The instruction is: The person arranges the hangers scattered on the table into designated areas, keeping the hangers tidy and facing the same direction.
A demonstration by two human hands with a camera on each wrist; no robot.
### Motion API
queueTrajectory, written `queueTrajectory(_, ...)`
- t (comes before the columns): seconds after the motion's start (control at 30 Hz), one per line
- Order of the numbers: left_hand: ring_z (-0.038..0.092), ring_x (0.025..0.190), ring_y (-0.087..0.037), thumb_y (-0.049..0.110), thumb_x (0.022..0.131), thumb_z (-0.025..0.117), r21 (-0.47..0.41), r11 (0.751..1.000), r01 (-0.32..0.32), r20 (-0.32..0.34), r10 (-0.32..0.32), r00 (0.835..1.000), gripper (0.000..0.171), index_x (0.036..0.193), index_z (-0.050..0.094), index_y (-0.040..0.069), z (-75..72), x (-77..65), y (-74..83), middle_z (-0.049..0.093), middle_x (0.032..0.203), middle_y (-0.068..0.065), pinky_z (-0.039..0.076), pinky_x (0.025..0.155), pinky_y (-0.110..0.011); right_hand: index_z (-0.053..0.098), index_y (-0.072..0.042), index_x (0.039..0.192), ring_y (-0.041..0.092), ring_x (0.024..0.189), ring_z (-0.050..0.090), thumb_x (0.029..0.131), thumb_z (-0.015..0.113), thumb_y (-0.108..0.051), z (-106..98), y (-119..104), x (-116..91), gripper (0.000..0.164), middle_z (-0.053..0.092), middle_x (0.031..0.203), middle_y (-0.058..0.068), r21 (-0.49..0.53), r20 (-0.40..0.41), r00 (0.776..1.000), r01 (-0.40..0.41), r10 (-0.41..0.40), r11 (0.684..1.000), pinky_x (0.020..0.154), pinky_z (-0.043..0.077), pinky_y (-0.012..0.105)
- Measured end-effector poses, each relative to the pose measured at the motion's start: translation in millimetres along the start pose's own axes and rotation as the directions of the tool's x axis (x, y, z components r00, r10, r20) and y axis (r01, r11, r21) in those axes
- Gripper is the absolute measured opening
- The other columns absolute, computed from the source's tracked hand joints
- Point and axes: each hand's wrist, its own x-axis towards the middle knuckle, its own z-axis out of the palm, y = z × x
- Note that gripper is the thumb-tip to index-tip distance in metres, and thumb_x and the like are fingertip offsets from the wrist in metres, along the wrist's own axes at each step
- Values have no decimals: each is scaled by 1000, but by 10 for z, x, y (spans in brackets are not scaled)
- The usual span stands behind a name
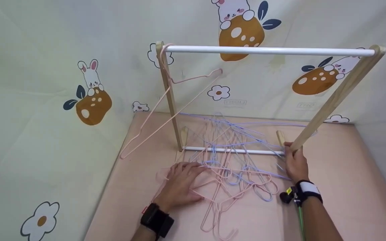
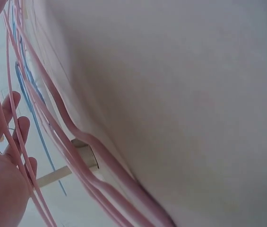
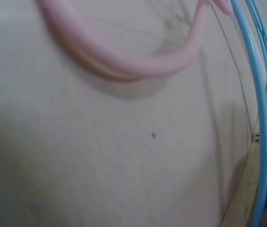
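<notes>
- While the right hand [image 1: 297, 164] grips the lower end of the right post [image 1: 340, 90] of the rack [image 1: 266, 50], the left hand [image 1: 181, 184] lies loosely spread among the pink hangers [image 1: 217, 202], with no closed grip that I can see.
- Those loose hangers lie tangled on the pink surface [image 1: 340, 174], under and in front of the rack.
- To work this tangle well, I'd keep the rack braced, ease each hook free sideways and lift 1 hanger at a time; a hard tug would likely drag its neighbours along.
- I count 1 rack, with 2 wooden posts and 2 white rods [image 1: 270, 152], and 2 hands.
- 1 separate hanger [image 1: 193, 78], also pink, hangs at the upper rod's left end.
- In the pile, pink and blue hangers [image 3: 262, 104] overlap too much for me to count.
</notes>
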Motion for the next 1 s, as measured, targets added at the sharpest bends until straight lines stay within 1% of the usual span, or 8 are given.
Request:
queueTrajectory(0.13, 49, 139, -35, 54, 76, 94, -12, 1000, -4, -8, 4, 1000, 96, 159, 57, 25, -18, -24, -23, 58, 156, -5, 32, 116, -66, 53, -9, 152, 44, 120, 57, 119, 43, -41, -3, 6, -6, 47, 62, 146, 29, -7, 10, 1000, 4, -3, 1000, 101, 40, 58)
queueTrajectory(0.23, 48, 140, -34, 52, 75, 96, -61, 998, -2, -14, 1, 1000, 97, 160, 57, 23, -37, -54, -47, 57, 156, -6, 32, 116, -65, 52, -10, 153, 45, 121, 57, 118, 42, -43, -6, 14, -7, 49, 61, 147, 30, -11, 17, 1000, 4, -3, 1000, 102, 40, 61)
queueTrajectory(0.3, 46, 141, -34, 51, 76, 96, -91, 996, 6, -16, -8, 1000, 98, 160, 57, 22, -46, -71, -62, 57, 157, -6, 31, 116, -65, 52, -10, 153, 45, 125, 57, 118, 42, -44, -8, 16, -4, 50, 61, 149, 30, -10, 14, 1000, 4, -4, 1000, 104, 40, 61)
queueTrajectory(0.43, 45, 143, -34, 50, 76, 97, -114, 993, 31, -21, -33, 999, 96, 159, 58, 20, -60, -85, -81, 56, 157, -7, 29, 117, -64, 53, -9, 152, 46, 129, 57, 118, 43, -43, -10, 2, -13, 49, 61, 149, 30, -2, 10, 1000, 0, 0, 1000, 107, 39, 62)
queueTrajectory(0.63, 46, 141, -34, 52, 79, 96, -109, 992, 58, -31, -62, 998, 95, 159, 58, 19, -67, -60, -84, 56, 158, -8, 29, 117, -65, 52, -9, 153, 46, 131, 56, 119, 43, -42, -12, -31, -34, 48, 60, 150, 30, -1, 10, 1000, -12, 12, 1000, 108, 39, 63)
queueTrajectory(0.77, 48, 138, -34, 53, 78, 96, -73, 995, 61, -49, -65, 997, 96, 158, 58, 17, -66, -31, -89, 56, 157, -8, 33, 114, -63, 52, -9, 153, 45, 129, 56, 119, 43, -40, -7, -37, -37, 47, 60, 151, 29, 2, 7, 1000, -14, 14, 1000, 107, 39, 62)
queueTrajectory(0.87, 49, 137, -34, 54, 77, 96, -61, 995, 74, -49, -77, 996, 96, 157, 58, 17, -67, -10, -95, 56, 155, -7, 35, 112, -62, 52, -9, 152, 45, 128, 57, 119, 44, -39, -6, -31, -30, 46, 60, 150, 29, 0, 3, 1000, -9, 9, 1000, 107, 39, 62)
queueTrajectory(1.0, 49, 136, -34, 56, 79, 94, -73, 993, 97, -46, -101, 994, 95, 157, 59, 16, -67, 10, -104, 57, 155, -8, 35, 112, -60, 52, -8, 152, 44, 128, 56, 119, 44, -39, -8, -25, -26, 47, 61, 149, 29, -1, 4, 1000, -3, 3, 1000, 107, 39, 61)
